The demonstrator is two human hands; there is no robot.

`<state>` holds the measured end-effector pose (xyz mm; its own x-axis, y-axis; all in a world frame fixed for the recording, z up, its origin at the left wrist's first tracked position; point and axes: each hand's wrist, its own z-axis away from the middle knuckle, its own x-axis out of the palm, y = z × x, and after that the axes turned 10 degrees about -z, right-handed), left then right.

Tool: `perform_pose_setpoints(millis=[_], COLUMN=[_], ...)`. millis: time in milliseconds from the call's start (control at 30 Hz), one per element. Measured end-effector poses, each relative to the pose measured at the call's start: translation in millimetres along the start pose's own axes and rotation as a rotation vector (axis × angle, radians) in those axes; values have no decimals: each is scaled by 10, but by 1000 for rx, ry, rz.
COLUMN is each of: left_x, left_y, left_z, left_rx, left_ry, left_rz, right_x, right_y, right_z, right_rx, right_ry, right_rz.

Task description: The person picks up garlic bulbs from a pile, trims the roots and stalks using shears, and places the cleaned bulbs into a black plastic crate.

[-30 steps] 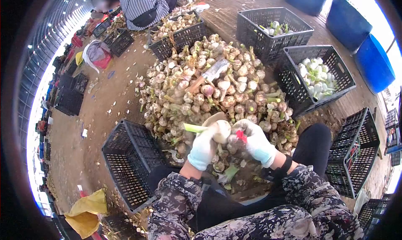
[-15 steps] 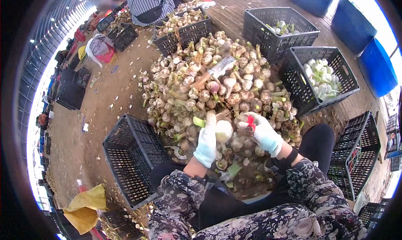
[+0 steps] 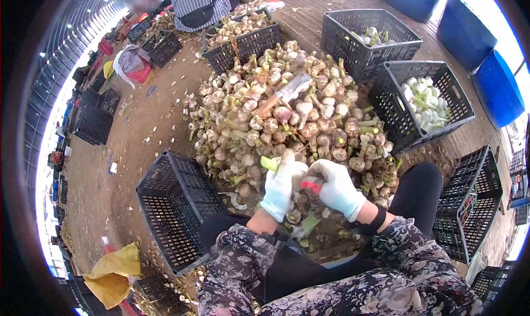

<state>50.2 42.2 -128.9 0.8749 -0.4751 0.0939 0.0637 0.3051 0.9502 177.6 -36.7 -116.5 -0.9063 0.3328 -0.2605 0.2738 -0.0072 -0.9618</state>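
Note:
My left hand (image 3: 280,184), in a white glove with a pale blue cuff, is closed around a garlic bulb. The bulb's cut green stem (image 3: 269,163) sticks out by the thumb; its head is mostly hidden by the fingers. Close beside it, my gloved right hand (image 3: 338,189) is closed on a small red-handled tool (image 3: 312,185), whose working end I cannot make out. Both hands are over the near edge of a large heap of unpeeled garlic (image 3: 237,123). A cleaver-like knife (image 3: 284,95) with a wooden handle lies on the heap.
Black crates with trimmed white garlic (image 3: 425,103) and a few bulbs (image 3: 371,37) stand at right. A black crate (image 3: 179,211) is tilted by my left knee, another crate (image 3: 469,200) at right. A person in stripes (image 3: 199,7) sits beyond a garlic-filled crate (image 3: 243,45).
My right hand has moved left and down, bringing the red-handled tool up against the garlic bulb. My left hand has turned, and the white bulb seen before is now covered.

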Motion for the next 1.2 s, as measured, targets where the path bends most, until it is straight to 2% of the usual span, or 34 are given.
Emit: perform_pose_setpoints(millis=[33, 67, 100, 167, 200, 267, 300, 367, 400, 433, 500, 533, 567, 633, 700, 733, 767, 833, 900, 967, 1033, 1067, 1100, 1167, 1200], left_x=[-11, -33, -56, -84, -55, 29, 23, -13, 16, -12, -119, -131, -158, -204, -207, -231, -257, -283, -275, -296, -314, -267, -274, -344, -432], left_y=[1, 14, 44, 31, 43, 125, 65, -123, -65, -64, -81, -131, -153, -96, -31, 14, 52, 102, 123, 183, 230, 256, 251, 244, 220], left_z=[1, 13, 10, -11, 14, 69, 34, -49, -15, -20, -31, -31, -18, -32, -20, 0, 12, 14, 85, 132, 189, 205, 219, 258, 267], left_rx=[0, -30, -53, -71, -55, -9, -6, 77, -4, -6, -146, -73, -75, -15, -61, -121, -172, -183, -96, -69, -69, -85, -83, -25, -8], left_ry=[2, -32, -68, -105, -97, -89, -91, -48, 17, 18, 49, 66, 69, -179, -146, -109, -71, -73, -75, -121, -205, -125, -120, -190, -211], left_rz=[1, 108, 215, 231, 176, 166, 164, 260, 238, 237, 81, 207, 206, 447, 535, 593, 652, 623, 669, 665, 686, 712, 715, 715, 634], right_x=[-43, -117, -174, -270, -251, -190, -155, -25, 56, 55, 62, 35, -22, -49, -103, -146, -174, -185, -251, -215, -88, -30, 25, 166, 129], right_y=[3, -13, 56, 232, 141, -104, 67, -3, 10, 22, 46, 159, 248, 529, 539, 708, 739, 680, 389, 85, -33, -121, -286, -237, -248], right_z=[-30, -90, -74, -96, -57, -3, -54, -21, 2, 2, -4, -56, -113, -83, 139, 121, 196, 218, 132, 43, -18, -14, -33, -3, -28], right_rx=[16, 167, 164, 339, 282, 371, 377, 267, 181, 183, 236, 293, 257, 365, 5, -61, 148, 28, 77, 376, 325, 240, 242, 385, 388], right_ry=[-66, 55, 57, -100, -161, -195, -215, -59, 14, 14, 7, 51, 132, 111, -428, -798, -923, -741, -594, -447, -243, -240, -251, -301, -400], right_rz=[-80, -135, -136, -815, -779, -905, -838, -609, -656, -657, -704, -896, -858, -764, -227, -5, 56, 264, -240, -604, -767, -871, -545, -831, -840])
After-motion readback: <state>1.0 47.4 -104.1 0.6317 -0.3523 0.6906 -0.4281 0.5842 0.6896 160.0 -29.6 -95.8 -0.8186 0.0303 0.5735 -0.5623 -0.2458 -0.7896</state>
